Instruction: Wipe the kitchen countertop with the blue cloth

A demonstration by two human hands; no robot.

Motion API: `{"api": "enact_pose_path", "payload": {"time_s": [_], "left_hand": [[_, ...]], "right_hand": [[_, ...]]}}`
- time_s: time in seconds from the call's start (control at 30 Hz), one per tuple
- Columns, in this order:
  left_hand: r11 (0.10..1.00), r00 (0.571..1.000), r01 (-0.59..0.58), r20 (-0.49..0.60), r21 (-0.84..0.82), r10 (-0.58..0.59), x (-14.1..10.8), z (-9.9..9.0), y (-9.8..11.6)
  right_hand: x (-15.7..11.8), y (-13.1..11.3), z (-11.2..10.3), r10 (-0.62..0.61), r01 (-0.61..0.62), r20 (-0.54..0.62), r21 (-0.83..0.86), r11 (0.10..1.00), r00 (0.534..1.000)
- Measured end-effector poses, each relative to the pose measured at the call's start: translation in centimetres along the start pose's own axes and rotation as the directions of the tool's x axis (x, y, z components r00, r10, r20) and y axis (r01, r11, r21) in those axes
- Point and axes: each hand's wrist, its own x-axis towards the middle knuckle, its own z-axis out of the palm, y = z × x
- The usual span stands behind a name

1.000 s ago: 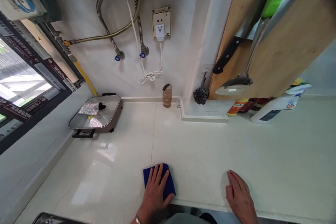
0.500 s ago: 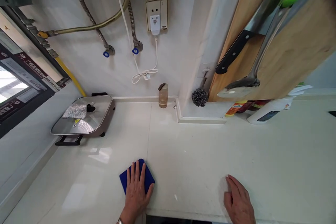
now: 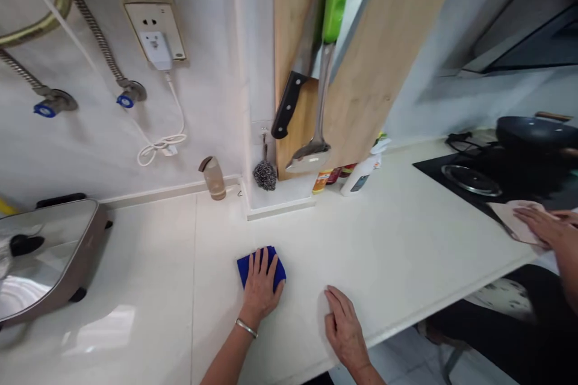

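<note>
My left hand [image 3: 261, 289] lies flat on a folded blue cloth [image 3: 244, 266], fingers spread, pressing it against the white countertop [image 3: 388, 240]. A silver bangle [image 3: 246, 328] circles that wrist. Part of the cloth is hidden beneath the palm. Nearer the counter's front edge, my right hand [image 3: 345, 328] rests on the surface with its fingers extended close together and the thumb a little apart. Nothing shows in it, and the cloth lies to its left.
An electric pan with glass lid [image 3: 49, 277] stands left. A bottle [image 3: 213, 179] and hanging steel scrubber [image 3: 264, 175] are behind. A cleaver [image 3: 293, 96] and spatula [image 3: 321, 102] hang before a wooden board [image 3: 374, 72]. At right, another person's hand [image 3: 542, 225] presses a pale cloth [image 3: 515, 219] beside the cooktop [image 3: 478, 180].
The view has swung right, bringing the cooktop and the other person into sight. My left hand and the blue cloth have slid right across the counter seam, closer to my right hand.
</note>
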Motion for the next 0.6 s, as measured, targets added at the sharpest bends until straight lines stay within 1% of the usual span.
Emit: {"api": "enact_pose_path", "payload": {"time_s": [0.07,0.13,0.17,0.2,0.23,0.27,0.3,0.33,0.37,0.4,0.43,0.47,0.5,0.53,0.57,0.6], "left_hand": [[0.995,1.0,0.013,-0.016,-0.095,-0.015,0.8,0.8,0.6],[0.966,0.999,0.032,-0.022,-0.255,-0.039,1.1,0.9,0.4],[0.928,0.997,0.064,-0.013,-0.366,-0.074,1.2,0.6,0.1],[0.862,0.99,0.122,0.004,-0.492,-0.138,1.3,0.1,-0.4],[0.758,0.972,0.2,0.03,-0.62,-0.231,1.3,-0.8,-0.9],[0.619,0.939,0.272,0.062,-0.737,-0.339,1.5,-2.1,-1.5],[0.459,0.893,0.316,0.096,-0.83,-0.441,1.6,-3.6,-2.1],[0.306,0.845,0.321,0.125,-0.896,-0.52,1.8,-5.4,-2.6],[0.181,0.811,0.292,0.143,-0.939,-0.567,1.9,-7.3,-3.2],[0.093,0.796,0.246,0.146,-0.965,-0.588,2.0,-9.2,-3.7],[0.042,0.794,0.203,0.139,-0.978,-0.592,2.1,-11.0,-4.3],[0.026,0.794,0.177,0.127,-0.984,-0.595,2.2,-12.6,-5.0],[0.042,0.789,0.176,0.115,-0.984,-0.604,2.1,-13.9,-5.9],[0.081,0.774,0.201,0.108,-0.976,-0.624,2.0,-15.0,-6.8],[0.126,0.75,0.247,0.108,-0.961,-0.653,1.7,-15.8,-7.7],[0.155,0.717,0.3,0.116,-0.941,-0.687,1.4,-16.5,-8.6]], "right_hand": [[0.1,0.0,0.0,-0.001,0.001,-0.018,0.008,1.0,1.0],[0.0,0.2,0.0,-0.006,0.007,-0.034,0.009,1.0,0.999],[-0.1,0.2,0.0,-0.012,0.012,-0.043,0.009,1.0,0.999],[-0.1,0.3,0.1,-0.018,0.018,-0.049,0.01,1.0,0.999],[-0.2,0.4,0.1,-0.022,0.023,-0.054,0.012,1.0,0.998],[-0.2,0.5,0.2,-0.026,0.027,-0.057,0.013,1.0,0.998],[-0.3,0.6,0.3,-0.027,0.028,-0.056,0.015,0.999,0.998],[-0.3,0.8,0.4,-0.028,0.029,-0.054,0.016,0.999,0.998],[-0.4,0.9,0.4,-0.03,0.031,-0.053,0.016,0.999,0.998],[-0.5,1.0,0.5,-0.033,0.034,-0.053,0.013,0.999,0.998],[-0.6,1.2,0.6,-0.039,0.039,-0.051,0.011,0.999,0.998],[-0.7,1.4,0.6,-0.046,0.046,-0.049,0.009,0.999,0.998],[-0.9,1.6,0.7,-0.053,0.053,-0.047,0.007,0.999,0.998],[-1.0,1.8,0.8,-0.059,0.059,-0.045,0.006,0.998,0.997],[-1.2,2.0,0.9,-0.063,0.064,-0.041,0.004,0.998,0.997],[-1.4,2.2,1.0,-0.068,0.068,-0.034,0.003,0.998,0.997]]}}
